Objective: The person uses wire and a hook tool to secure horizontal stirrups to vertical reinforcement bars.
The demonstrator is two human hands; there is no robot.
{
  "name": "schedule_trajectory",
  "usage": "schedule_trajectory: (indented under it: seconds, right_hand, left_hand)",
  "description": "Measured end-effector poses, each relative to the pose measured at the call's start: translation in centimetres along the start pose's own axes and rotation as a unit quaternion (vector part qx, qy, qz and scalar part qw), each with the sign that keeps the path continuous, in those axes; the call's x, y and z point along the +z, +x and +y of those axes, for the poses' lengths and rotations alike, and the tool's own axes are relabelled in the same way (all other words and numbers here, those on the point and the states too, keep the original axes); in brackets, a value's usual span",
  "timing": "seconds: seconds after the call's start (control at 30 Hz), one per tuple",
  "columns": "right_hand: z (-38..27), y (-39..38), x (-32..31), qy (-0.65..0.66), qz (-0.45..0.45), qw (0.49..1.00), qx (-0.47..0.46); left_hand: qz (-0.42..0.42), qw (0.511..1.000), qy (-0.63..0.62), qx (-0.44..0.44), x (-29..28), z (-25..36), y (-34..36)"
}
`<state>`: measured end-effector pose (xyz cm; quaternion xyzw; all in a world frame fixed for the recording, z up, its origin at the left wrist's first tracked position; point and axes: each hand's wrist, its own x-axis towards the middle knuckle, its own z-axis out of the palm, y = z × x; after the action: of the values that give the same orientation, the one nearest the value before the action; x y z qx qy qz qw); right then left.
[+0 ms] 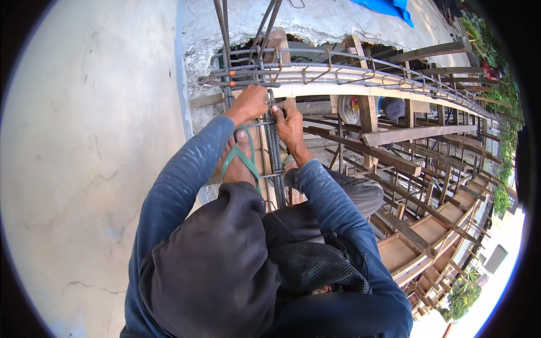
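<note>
My left hand (251, 103) is closed beside the upright steel bars; whatever its fingers hold is hidden. Just beyond its knuckles, a pair of pincers (214, 79) with dark handles and orange bands lies across the rebar. My right hand (289, 128) grips the upper part of a steel reinforcing bar (273, 147), thumb pressed on it. This bar belongs to a narrow cage with cross ties that runs down between my feet. Beyond both hands, a long rebar cage (349, 72) curves away to the right. My left foot wears a green flip-flop (246, 147).
A pale concrete wall (96, 146) fills the left side. Broken concrete edges (338, 35) stand beyond the cage. To the right, timber props and planks (394, 155) form scaffolding over a drop. A person in a cap (391, 107) is below, among the timbers. A blue sheet (389, 8) lies far off.
</note>
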<state>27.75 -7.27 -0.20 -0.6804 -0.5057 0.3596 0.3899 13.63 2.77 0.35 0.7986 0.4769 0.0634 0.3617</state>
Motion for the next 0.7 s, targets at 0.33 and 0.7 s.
schedule_trajectory:
  seconds: [0.33,0.7]
  right_hand:
    - [-0.7,-0.9,-0.6,-0.072,0.009,0.983,-0.166]
    - [-1.3,-5.3,-0.9,-0.046,-0.013,0.987,-0.151]
  left_hand:
    - [-0.06,0.98,-0.088,-0.166,-0.4,0.7,1.3]
    - [-0.08,0.975,0.206,0.023,-1.4,5.1,0.3]
